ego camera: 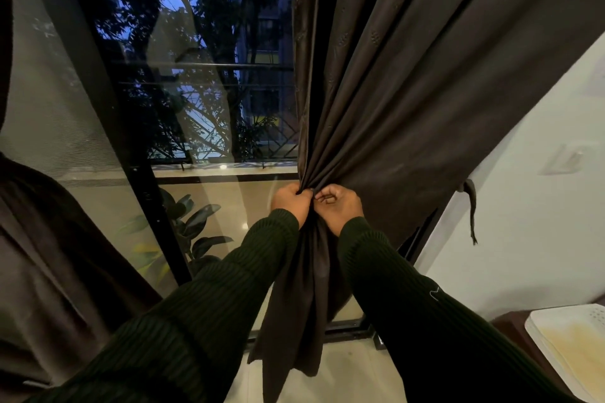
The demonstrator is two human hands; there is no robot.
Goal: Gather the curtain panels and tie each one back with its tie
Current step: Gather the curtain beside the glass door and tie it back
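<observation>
Right curtain panel (409, 91) | bunched mid-height, both hands clenched on it: left hand (291, 203), right hand (340, 206)

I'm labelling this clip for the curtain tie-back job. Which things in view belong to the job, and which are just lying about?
Part of the job:
- right curtain panel, bunched and gripped by the left hand and right hand
- tie hanging by the wall
- left curtain panel

Just lying about:
- potted plant behind the glass
- white cushion
- wall switch
</observation>
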